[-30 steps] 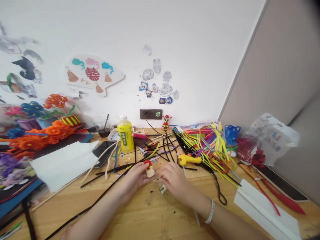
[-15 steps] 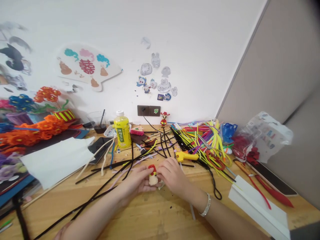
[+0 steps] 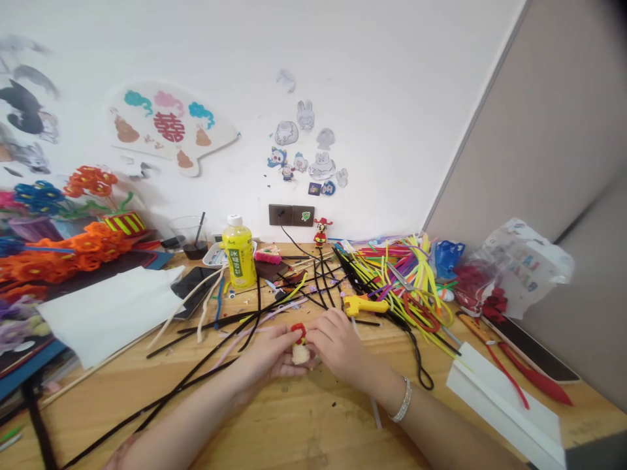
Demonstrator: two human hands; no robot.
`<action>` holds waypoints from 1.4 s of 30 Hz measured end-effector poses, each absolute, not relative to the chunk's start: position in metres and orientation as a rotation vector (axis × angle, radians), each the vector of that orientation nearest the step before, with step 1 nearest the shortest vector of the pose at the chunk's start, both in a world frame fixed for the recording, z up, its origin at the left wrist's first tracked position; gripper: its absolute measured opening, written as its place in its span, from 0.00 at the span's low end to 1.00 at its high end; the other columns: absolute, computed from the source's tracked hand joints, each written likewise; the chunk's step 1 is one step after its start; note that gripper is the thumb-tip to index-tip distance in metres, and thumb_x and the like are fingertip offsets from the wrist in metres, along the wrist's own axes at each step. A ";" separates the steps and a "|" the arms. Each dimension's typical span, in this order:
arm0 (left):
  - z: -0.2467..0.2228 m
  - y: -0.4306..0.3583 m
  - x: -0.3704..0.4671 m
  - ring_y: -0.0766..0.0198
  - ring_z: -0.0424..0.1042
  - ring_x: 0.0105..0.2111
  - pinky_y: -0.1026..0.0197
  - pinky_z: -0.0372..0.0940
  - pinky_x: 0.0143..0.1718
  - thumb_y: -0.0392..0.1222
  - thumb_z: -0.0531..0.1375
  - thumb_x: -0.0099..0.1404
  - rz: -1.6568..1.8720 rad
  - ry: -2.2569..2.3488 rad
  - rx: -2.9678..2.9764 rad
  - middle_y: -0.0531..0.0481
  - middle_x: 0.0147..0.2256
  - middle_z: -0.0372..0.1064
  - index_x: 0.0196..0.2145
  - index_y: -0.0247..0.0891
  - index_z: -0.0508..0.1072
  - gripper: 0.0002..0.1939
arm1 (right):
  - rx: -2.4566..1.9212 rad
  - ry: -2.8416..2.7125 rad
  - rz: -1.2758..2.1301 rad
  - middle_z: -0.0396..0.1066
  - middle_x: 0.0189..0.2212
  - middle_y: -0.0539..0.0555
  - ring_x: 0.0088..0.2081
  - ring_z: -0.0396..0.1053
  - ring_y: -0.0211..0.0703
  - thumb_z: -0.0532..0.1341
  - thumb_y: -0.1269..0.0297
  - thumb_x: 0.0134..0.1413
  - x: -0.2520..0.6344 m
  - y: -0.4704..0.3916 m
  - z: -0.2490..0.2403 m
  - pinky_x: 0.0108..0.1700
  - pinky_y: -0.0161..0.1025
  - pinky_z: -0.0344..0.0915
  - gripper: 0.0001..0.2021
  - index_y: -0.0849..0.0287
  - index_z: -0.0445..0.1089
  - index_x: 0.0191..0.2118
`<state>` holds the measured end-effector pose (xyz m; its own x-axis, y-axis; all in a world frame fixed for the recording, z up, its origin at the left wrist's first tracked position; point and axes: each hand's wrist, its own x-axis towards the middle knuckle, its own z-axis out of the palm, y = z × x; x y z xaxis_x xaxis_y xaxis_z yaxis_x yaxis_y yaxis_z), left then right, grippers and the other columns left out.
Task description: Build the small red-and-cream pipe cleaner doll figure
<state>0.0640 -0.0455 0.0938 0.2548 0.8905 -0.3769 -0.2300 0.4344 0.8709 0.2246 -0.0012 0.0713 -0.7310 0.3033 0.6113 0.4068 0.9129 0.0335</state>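
Between my two hands is a small fuzzy figure [image 3: 300, 354], cream below with red and a bit of yellow on top. My left hand [image 3: 275, 356] holds it from the left, thumb on the red part and fingers beneath. My right hand [image 3: 336, 343] is closed against its right side, fingertips pinched at the red and yellow part; what lies between those fingertips is hidden. Just beyond my right hand lies a yellow glue gun [image 3: 366, 305]. Black pipe cleaners [image 3: 196, 373] stretch over the wooden table beside my left forearm.
A yellow bottle [image 3: 240, 254] stands behind my left hand, near a cup [image 3: 194, 245]. Colourful pipe cleaners [image 3: 416, 274] are heaped at the back right. White paper [image 3: 509, 405] and red-handled scissors [image 3: 536, 378] lie right. Orange flowers [image 3: 73, 254] stand left.
The camera view has shifted very slightly. Both hands keep nearly the same hold on the small figure, which is turned or tilted a little.
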 end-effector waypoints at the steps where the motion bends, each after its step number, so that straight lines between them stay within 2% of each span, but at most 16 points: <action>1: 0.095 -0.046 0.065 0.62 0.75 0.28 0.63 0.67 0.30 0.46 0.59 0.56 0.881 1.044 0.785 0.48 0.28 0.75 0.34 0.37 0.61 0.13 | -0.503 -2.442 -0.220 0.67 0.32 0.54 0.34 0.55 0.42 0.48 0.69 0.60 0.225 -0.001 0.071 0.40 0.42 0.55 0.10 0.62 0.64 0.31; 25: 0.088 -0.045 0.064 0.58 0.76 0.33 0.62 0.68 0.32 0.46 0.58 0.57 0.896 0.973 0.773 0.44 0.32 0.75 0.34 0.36 0.62 0.12 | -0.526 -2.343 0.075 0.67 0.33 0.54 0.36 0.58 0.43 0.48 0.62 0.60 0.229 -0.001 0.077 0.39 0.41 0.55 0.11 0.60 0.64 0.33; 38: 0.087 -0.046 0.066 0.59 0.76 0.32 0.63 0.68 0.32 0.46 0.58 0.58 0.883 0.966 0.765 0.43 0.32 0.76 0.34 0.37 0.60 0.12 | -0.475 -2.414 -0.023 0.67 0.32 0.54 0.35 0.56 0.42 0.49 0.68 0.59 0.230 0.001 0.071 0.39 0.40 0.55 0.09 0.60 0.64 0.33; 42: 0.088 -0.047 0.068 0.60 0.76 0.32 0.63 0.68 0.33 0.45 0.59 0.56 0.905 1.007 0.747 0.46 0.29 0.75 0.33 0.37 0.59 0.13 | -0.484 -2.440 -0.038 0.66 0.31 0.54 0.34 0.55 0.42 0.48 0.67 0.60 0.229 0.001 0.068 0.39 0.41 0.55 0.10 0.60 0.64 0.32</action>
